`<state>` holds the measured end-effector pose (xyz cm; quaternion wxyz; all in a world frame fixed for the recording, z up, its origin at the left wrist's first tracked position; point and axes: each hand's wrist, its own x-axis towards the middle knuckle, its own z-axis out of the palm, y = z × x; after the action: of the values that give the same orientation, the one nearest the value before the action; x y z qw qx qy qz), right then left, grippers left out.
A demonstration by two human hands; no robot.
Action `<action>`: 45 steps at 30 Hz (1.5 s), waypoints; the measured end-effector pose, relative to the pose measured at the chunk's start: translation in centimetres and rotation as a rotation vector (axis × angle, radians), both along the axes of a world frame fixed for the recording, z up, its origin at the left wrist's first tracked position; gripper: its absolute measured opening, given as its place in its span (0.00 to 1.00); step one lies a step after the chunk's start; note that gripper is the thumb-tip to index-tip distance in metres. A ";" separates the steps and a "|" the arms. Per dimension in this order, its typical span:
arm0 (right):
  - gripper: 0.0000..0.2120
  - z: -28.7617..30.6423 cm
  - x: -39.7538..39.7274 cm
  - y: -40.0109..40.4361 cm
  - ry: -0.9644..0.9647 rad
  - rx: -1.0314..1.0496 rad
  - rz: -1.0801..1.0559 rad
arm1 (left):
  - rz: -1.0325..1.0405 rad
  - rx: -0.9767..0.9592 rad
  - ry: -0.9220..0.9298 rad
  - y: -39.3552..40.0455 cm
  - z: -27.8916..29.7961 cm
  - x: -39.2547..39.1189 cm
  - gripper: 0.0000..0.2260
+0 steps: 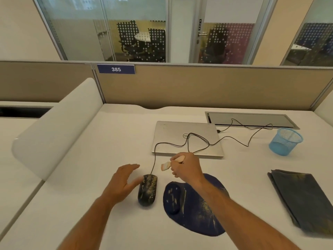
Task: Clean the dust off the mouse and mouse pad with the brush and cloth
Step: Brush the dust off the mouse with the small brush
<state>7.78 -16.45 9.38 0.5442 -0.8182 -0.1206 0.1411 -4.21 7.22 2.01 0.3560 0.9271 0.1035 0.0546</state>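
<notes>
While the right hand (pixel 186 167) pinches the brush (pixel 166 166) by its wooden handle just above the mouse (pixel 147 190), the left hand (pixel 124 181) hovers spread beside it. Mouse sits on the table (pixel 111 134) left of the mouse pad (pixel 196 206); cloth (pixel 302 199) lies far right. Mouse looks light, hard, prob. slides, so steady its sides.

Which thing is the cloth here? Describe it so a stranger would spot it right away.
Start at the closed silver laptop in the middle of the white desk, then look to the near right edge. The cloth lies there flat and folded. It is dark grey and rectangular, unlike the round blue mesh cup behind it and the curved navy mouse pad to its left.
</notes>
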 end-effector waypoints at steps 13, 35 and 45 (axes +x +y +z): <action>0.04 -1.7 -1.3 2.3 -0.006 -0.121 0.019 | -0.270 0.414 0.087 -0.1 -2.5 -1.6 0.56; 0.07 -1.3 -1.8 2.5 0.121 -0.056 -0.026 | -0.246 0.411 0.091 -0.5 -2.2 -1.5 0.52; 0.07 -1.7 -2.7 2.0 0.154 -0.059 -0.004 | -0.244 0.424 0.076 -0.3 -2.6 -1.4 0.53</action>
<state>5.09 -14.47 7.71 0.5280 -0.8207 -0.0726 0.2059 -5.64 6.88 -0.54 0.1532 0.9881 -0.0094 -0.0032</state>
